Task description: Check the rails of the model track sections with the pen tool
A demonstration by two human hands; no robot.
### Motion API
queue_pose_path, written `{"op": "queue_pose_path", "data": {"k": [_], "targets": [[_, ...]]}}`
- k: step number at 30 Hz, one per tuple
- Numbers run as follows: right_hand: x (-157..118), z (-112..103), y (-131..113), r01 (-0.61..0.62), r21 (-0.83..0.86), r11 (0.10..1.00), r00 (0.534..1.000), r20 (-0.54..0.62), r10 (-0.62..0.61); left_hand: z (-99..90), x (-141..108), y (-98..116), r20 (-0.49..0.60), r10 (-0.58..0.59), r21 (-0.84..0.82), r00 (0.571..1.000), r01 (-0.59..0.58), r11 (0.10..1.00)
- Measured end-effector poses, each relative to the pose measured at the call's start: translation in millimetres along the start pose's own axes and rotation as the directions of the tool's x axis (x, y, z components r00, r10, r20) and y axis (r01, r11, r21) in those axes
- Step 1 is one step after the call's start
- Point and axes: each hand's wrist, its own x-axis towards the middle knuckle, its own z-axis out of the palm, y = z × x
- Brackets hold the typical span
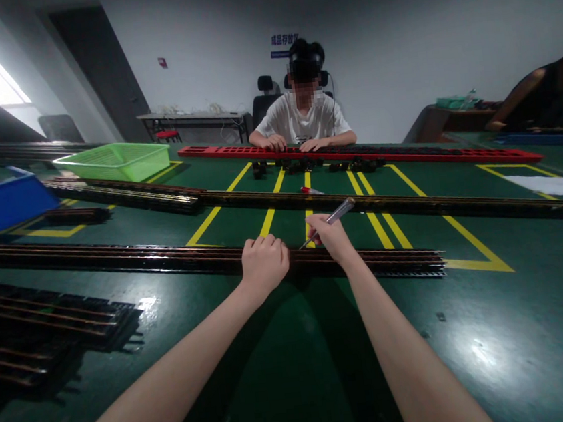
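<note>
A long dark rail with copper-coloured strips (166, 258) lies across the table in front of me. My left hand (266, 265) is closed over it near the middle, knuckles up and fingertips hidden on the far side. Just right of that, my right hand (328, 236) is closed round a slim silver pen-like tool (340, 211). The tool slants down to the left, its thin tip at or just above the rail's top; contact is hard to tell. A second long dark rail (392, 206) lies behind my hands, with a small red-tipped item (311, 190) beside it.
More dark strips (46, 323) are stacked at the near left. A blue bin (3, 200) and a green basket (120, 162) stand at the back left. Across the table, a person (302, 118) handles a red fixture (406, 152). Papers (555, 184) lie at right.
</note>
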Motion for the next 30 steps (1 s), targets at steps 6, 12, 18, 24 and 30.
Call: {"op": "queue_pose_path", "data": {"k": [6,12,18,24,30], "targets": [[2,-9,-4,-0.024,-0.028,0.999,0.996,0.082,0.026,0.0,0,0,0.003,0.007,0.0,1.0,-0.007,1.0],[2,-18,-6,-0.051,-0.011,0.999,0.988,0.144,0.053,-1.7,0,0,0.016,0.009,-0.011,1.0,-0.009,1.0],[0,-27,-11,-0.062,-0.002,0.998,0.987,0.151,0.061,-1.0,0,-1,0.014,0.011,-0.02,1.0,-0.011,1.0],[-3,-34,-14,-0.097,-0.021,0.995,0.978,0.186,0.099,-1.3,0,0,0.031,0.009,0.003,0.999,-0.009,1.0],[-3,-35,-11,-0.098,0.011,0.995,0.985,0.142,0.096,-1.7,1,-1,0.034,0.002,-0.027,0.999,-0.001,1.0]]}}
